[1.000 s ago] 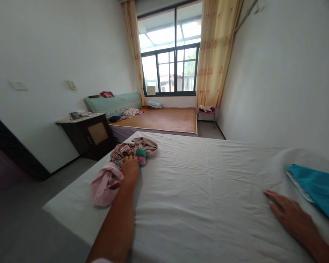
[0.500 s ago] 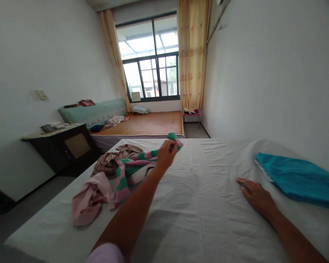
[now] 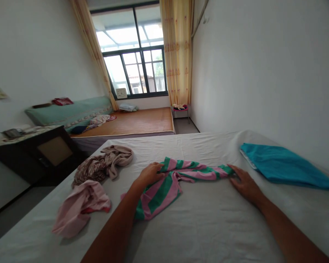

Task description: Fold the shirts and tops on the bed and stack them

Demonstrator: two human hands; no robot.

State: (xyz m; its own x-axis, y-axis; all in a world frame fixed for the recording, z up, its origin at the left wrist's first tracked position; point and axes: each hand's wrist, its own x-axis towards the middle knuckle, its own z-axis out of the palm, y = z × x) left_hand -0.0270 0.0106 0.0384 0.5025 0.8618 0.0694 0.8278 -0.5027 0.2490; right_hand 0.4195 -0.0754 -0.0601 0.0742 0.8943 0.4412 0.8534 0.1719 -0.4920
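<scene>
A pink-and-green striped shirt (image 3: 164, 190) lies crumpled on the white sheet in front of me, one sleeve stretched out to the right. My left hand (image 3: 151, 174) is closed on the upper part of the shirt, with some fingers hidden behind cloth. At the far end of the sleeve, my right hand (image 3: 245, 185) pinches the cuff between thumb and fingers. A pink garment (image 3: 80, 208) lies to the left of my left forearm. Behind it are a brown patterned cloth (image 3: 91, 170) and a plain taupe cloth (image 3: 119, 157), both bunched up.
A folded turquoise cloth (image 3: 282, 166) rests on the white sheet (image 3: 203, 226) at the right, near the wall. Beyond stands a bed with a brown mat (image 3: 142, 122). A dark cabinet (image 3: 52, 149) is at the left, and a small stool (image 3: 180, 108) stands by the curtain.
My left hand has brought the striped shirt away from the clothes pile, to the right and nearer. My right hand, previously flat on the sheet, now grips the sleeve end. The view has turned right.
</scene>
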